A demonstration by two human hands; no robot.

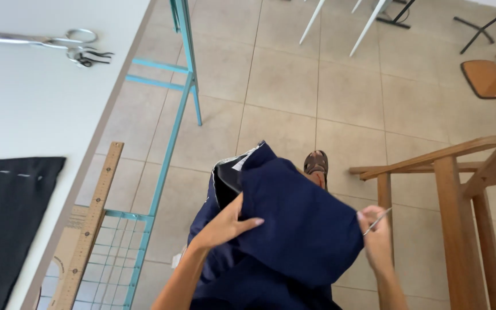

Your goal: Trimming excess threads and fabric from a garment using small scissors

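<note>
Currently: navy fabric held up in front of the body, near centre of view, above the tiled floor, well clear of the table at left. Left hand grasping the fabric from its left side, thumb lying across the front face, fingers tucked behind. Right hand pinching the fabric's right edge, also gripping a thin metal tool, pin or needle, too small to tell which. Lighter lining or panel showing at the fabric's top left fold. Sandalled foot visible just past the fabric's far edge, on the floor.

Left side: white table with metal scissors at the far end, small dark tangle touching the scissor handles. Black cloth with a dashed chalk line lying on the near part of the table. Wooden ruler leaning along the table's edge, running near to far. Teal metal frame under the table, wire grid shelf at the near end.

Right side: wooden frame close to the right hand, not touching. Wooden chair seat at far right. White legs and black stand legs at the far edge.
</note>
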